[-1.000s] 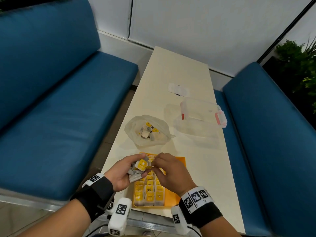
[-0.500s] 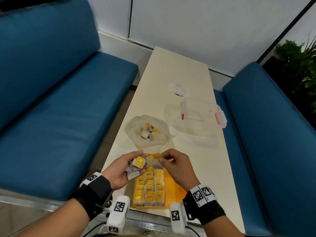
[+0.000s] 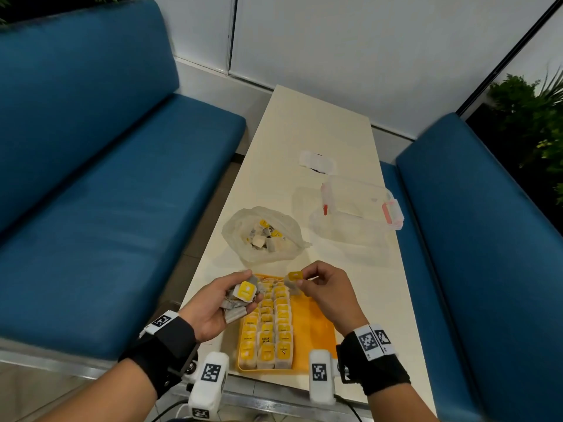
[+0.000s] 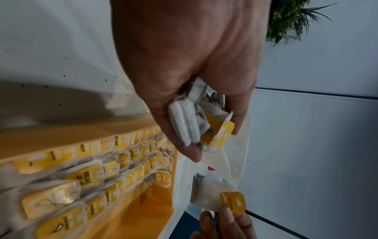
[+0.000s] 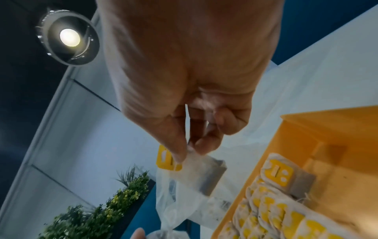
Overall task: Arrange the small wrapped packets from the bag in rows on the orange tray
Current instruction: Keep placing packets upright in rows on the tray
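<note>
While the left hand (image 3: pixel 227 303) cups a spare bunch (image 3: pixel 243 295), the right hand (image 3: pixel 324 287) pinches one packet (image 3: pixel 294 280) hanging over the tray's (image 3: pixel 313 327) far end (rows just below).

Right hand (image 5: pixel 190 77) pinches a packet (image 5: pixel 202 169) beside the orange tray (image 5: pixel 319 129).

On the table (image 3: pixel 307 132), the tray (image 3: pixel 313 318) lies nearest, with packets in rows (image 3: pixel 268 327) on its left part. The bag (image 3: pixel 262 236) lies at 12 o'clock from the tray, and the box (image 3: pixel 359 205) at 2 o'clock. Benches stand at 9 and 3 o'clock.
</note>
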Available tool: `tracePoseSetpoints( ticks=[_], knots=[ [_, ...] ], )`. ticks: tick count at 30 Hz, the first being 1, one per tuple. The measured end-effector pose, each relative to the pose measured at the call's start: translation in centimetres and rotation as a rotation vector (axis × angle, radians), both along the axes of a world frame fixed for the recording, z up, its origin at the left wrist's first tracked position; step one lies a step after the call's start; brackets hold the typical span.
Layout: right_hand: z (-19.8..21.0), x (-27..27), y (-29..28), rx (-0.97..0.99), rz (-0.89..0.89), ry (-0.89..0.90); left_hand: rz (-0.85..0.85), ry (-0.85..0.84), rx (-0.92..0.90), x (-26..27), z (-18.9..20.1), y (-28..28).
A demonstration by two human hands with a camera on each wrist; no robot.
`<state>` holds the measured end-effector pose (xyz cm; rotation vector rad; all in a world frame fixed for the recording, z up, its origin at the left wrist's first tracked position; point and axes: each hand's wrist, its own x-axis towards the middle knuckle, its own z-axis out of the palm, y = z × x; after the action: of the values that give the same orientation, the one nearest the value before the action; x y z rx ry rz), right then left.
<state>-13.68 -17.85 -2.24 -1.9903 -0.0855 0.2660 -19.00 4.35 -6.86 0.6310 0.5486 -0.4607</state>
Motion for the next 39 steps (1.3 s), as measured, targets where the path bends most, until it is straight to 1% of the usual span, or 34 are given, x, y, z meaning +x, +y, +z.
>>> tracePoseSetpoints(
  ticks=[3,8,13,17,20,25,29,34,39],
  knots=[
    [-0.6,0.0,-0.5,-0.048,0.014,0.05,-0.01,-0.01,0.01,-0.2,0.0,-0.1],
    [-2.3,0.3,-1.6,-0.216,-0.007,0.035,-0.021,-0.017,0.028,-0.3,-0.2,-0.4],
    [-4.5,0.3,-2.4,-0.241,-0.096,0.096,-0.029,-0.011,0.032,-0.3,-0.5,-0.6],
    [-5.7,0.3,-2.1,-0.404,-0.071,0.111,-0.043,-0.01,0.054,-0.4,-1.0,-0.9],
    [-6.4,0.7,-1.5,-0.479,-0.059,0.147,-0.057,-0.025,0.066,-0.4,-1.1,-1.0],
    [-6.8,1.1,-0.6,-0.598,-0.058,0.143,-0.069,-0.035,0.087,-0.2,-1.5,-1.0],
    [-6.9,1.5,0.0,-0.635,-0.092,0.145,-0.082,-0.043,0.102,-0.1,-1.6,-0.9],
    [-7.6,1.7,0.3,-0.604,-0.159,0.162,-0.093,-0.062,0.089,-0.1,-1.7,-0.8],
    [-8.5,2.2,0.4,-0.563,-0.263,0.19,-0.093,-0.058,0.104,-0.2,-1.5,-0.9]
  ],
)
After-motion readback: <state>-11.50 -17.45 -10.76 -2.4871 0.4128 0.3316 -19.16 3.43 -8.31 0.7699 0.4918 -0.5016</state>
